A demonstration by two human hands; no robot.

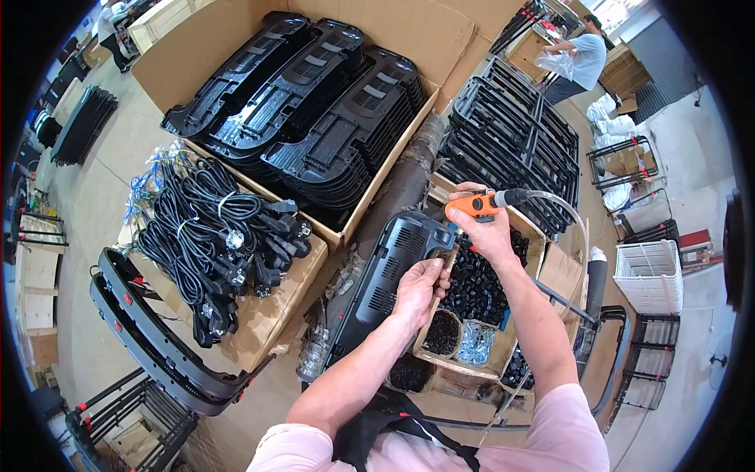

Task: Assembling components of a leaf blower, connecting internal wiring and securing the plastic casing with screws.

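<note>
A black vented plastic panel [385, 271] lies aslant in front of me on a padded, tape-wrapped roll. My left hand [418, 289] is closed at its right edge, thumb on top and fingers curled beside it. My right hand [486, 232] grips an orange air tool [473, 206] over the panel's far right end. The tool's tip is partly hidden by the fingers. From its back, a black coupling [515, 197] leads into a clear hose [562, 206]. Just right of the panel is a carton of small black parts [472, 287], with dark screws [442, 332] and silver screws [475, 343] nearest me.
Stacked black panels [346, 118] fill a large carton [452, 31] ahead. Bundled black power cords [216, 236] cover a box at left, beside curved grey frames [157, 338]. Black metal frames [515, 145] stand beyond the parts carton. Another person [582, 63] handles a clear bag at far right.
</note>
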